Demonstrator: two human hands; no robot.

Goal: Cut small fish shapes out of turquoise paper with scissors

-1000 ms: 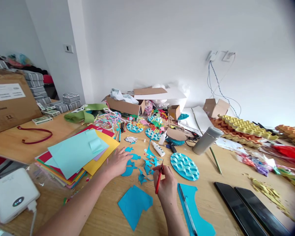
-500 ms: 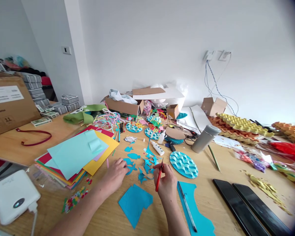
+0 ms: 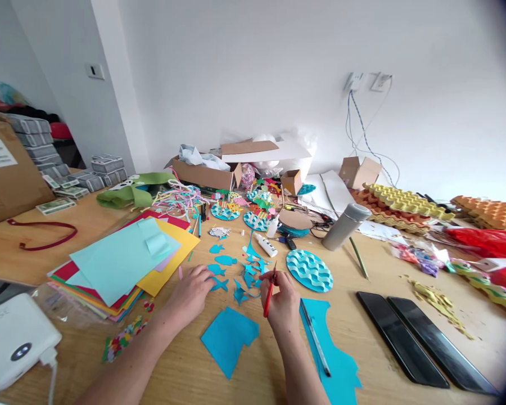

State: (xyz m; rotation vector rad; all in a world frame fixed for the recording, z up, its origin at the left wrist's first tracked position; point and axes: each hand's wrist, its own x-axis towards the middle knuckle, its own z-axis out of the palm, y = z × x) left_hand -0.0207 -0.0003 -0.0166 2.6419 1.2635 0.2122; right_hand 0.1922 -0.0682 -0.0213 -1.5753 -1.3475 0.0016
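My right hand (image 3: 283,298) grips a pair of red-handled scissors (image 3: 269,298), blades pointing away from me. My left hand (image 3: 193,291) rests low over the table, fingers loosely extended and fingertips against the edge of blue paper fish (image 3: 216,270). Another fish cutout (image 3: 226,260) lies just beyond. Between the hands are blue paper scraps (image 3: 239,293). Nearer to me lies a blue paper piece (image 3: 230,340) with a notched edge. A larger blue sheet (image 3: 341,368) sits right of my right forearm, with a pen (image 3: 316,340) on top.
A wavy-patterned blue oval (image 3: 310,270), a white glue bottle (image 3: 266,246) and a grey flask (image 3: 346,226) stand or lie beyond my right hand. Stacked coloured paper (image 3: 113,259) and a white power bank (image 3: 21,340) are left. Two black phones (image 3: 400,337) lie right.
The view has shifted slightly, so everything sits a little further left and higher. Both hands keep nearly the same places over the table, the scissors still in my right hand.
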